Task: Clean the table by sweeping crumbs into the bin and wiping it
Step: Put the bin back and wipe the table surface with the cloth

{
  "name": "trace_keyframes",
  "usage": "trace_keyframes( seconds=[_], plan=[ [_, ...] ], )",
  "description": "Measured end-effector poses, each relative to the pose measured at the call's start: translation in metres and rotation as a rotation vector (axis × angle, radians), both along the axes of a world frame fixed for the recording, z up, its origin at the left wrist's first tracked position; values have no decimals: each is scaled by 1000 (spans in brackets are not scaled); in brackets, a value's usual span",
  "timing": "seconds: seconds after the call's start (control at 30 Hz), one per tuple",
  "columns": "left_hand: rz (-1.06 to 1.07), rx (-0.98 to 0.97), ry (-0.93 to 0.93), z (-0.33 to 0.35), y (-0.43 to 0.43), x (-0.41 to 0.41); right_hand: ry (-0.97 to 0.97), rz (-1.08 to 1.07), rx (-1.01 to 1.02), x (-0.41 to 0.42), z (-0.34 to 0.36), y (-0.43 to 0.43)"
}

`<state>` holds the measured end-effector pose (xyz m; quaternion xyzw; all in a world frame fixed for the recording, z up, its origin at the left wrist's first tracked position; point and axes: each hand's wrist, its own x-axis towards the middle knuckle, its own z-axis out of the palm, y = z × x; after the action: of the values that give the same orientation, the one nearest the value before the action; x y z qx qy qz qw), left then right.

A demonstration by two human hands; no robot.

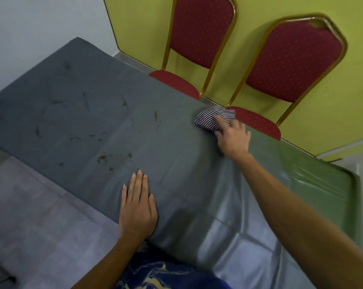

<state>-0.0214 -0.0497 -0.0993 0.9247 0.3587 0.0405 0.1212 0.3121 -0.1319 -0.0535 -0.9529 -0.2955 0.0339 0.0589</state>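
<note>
A grey table [176, 147] with a shiny covering fills the middle of the view. Brown crumbs and smears [102, 158] are scattered over its left half. My right hand [233, 139] is stretched to the far edge of the table and presses a black-and-white striped cloth [210, 119] onto the surface. My left hand [137, 202] lies flat on the near edge, palm down, fingers together, holding nothing. No bin is in view.
Two red padded chairs with gold frames [199, 38] [289, 65] stand against a yellow-green wall beyond the far edge. The grey floor [34, 215] shows at the left. My blue patterned clothing [162, 274] is at the bottom.
</note>
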Motion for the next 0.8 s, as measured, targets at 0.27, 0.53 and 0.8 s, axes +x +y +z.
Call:
trace_keyframes(
  seconds=[0.27,0.53,0.8],
  plan=[
    [-2,9,-24,-7,-1,-3,112,100,302,-76,26,35],
    [-4,11,-4,-8,0,-1,27,223,153,-59,-2,-16],
    [2,-143,-123,-3,6,-10,394,-375,363,-23,32,-1]
  ],
)
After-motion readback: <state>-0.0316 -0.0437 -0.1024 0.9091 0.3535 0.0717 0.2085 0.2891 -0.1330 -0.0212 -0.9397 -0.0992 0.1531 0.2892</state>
